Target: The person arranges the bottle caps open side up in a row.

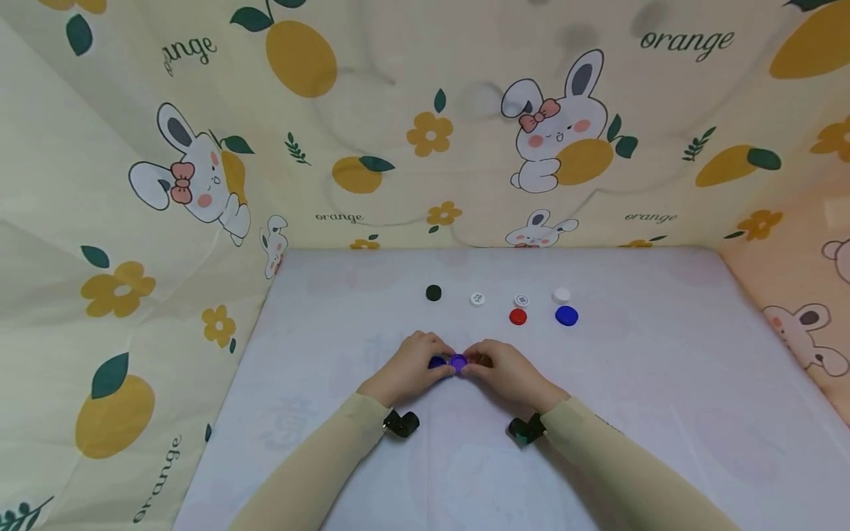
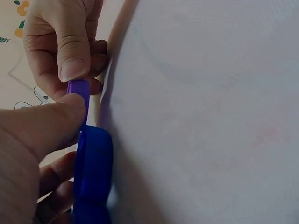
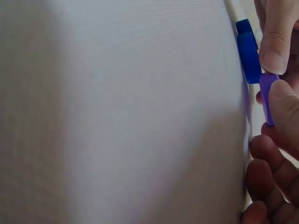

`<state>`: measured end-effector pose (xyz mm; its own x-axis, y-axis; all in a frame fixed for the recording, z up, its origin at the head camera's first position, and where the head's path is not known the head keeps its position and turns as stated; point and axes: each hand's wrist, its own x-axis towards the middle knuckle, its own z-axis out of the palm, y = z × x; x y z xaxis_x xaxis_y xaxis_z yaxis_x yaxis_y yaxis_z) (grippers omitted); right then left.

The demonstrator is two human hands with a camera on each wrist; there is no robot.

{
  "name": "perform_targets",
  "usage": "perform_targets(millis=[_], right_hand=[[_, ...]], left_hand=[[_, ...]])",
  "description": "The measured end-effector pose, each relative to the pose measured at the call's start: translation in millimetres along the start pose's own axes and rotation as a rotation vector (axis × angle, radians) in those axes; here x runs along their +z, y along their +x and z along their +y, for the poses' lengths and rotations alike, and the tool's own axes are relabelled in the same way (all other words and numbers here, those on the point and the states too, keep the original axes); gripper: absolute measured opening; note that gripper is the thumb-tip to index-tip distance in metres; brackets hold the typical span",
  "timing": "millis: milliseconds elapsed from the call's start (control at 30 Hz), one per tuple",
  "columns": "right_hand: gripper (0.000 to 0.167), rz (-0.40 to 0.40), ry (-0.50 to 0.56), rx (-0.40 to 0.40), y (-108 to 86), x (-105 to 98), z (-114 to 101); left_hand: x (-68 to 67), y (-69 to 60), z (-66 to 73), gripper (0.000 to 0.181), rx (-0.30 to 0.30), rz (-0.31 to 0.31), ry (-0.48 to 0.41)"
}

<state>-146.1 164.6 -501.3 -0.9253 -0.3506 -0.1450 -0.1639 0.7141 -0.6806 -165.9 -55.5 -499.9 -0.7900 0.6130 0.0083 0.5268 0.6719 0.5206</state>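
A small purple bottle cap point(image 1: 459, 362) is pinched between both hands at the middle of the table, tilted in the wrist views. My left hand point(image 1: 413, 366) holds its left edge with the thumb and a finger. From the other side my right hand point(image 1: 506, 370) grips the cap by thumb and finger; its other fingers point(image 3: 261, 179) are loosely curled. Beside the purple cap, under the left hand, are blue caps point(image 2: 96, 163), side by side on the cloth. Their far parts are hidden by the left hand in the head view.
Farther back on the white table point(image 1: 651, 354) lie a black cap point(image 1: 434, 293), white caps with printed marks point(image 1: 477, 299), a plain white cap point(image 1: 561, 296), a red cap point(image 1: 518, 317) and a large blue cap point(image 1: 567, 316). Patterned cloth walls point(image 1: 372, 133) border the table.
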Motion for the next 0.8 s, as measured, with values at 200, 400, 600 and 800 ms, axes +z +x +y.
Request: perform_targets(millis=[200, 400, 600, 800], right_hand=[[0.025, -0.003, -0.022, -0.003, 0.2, 0.7, -1.9], [0.024, 0.002, -0.031, -0.024, 0.0, 1.8, -2.4], [0.025, 0.011, -0.042, -0.036, 0.6, 3.2, -2.4], [0.026, 0.011, -0.027, -0.022, 1.0, 4.7, -1.8]], left_hand=[[1.6, -2.0, -1.1, 0.033, 0.008, 0.007, 0.020], [2.6, -3.5, -1.6, 0.032, 0.012, 0.003, 0.033], [2.3, -4.3, -0.9, 0.031, 0.006, -0.001, 0.036], [1.9, -5.5, -1.7, 0.033, 0.005, 0.003, 0.025]])
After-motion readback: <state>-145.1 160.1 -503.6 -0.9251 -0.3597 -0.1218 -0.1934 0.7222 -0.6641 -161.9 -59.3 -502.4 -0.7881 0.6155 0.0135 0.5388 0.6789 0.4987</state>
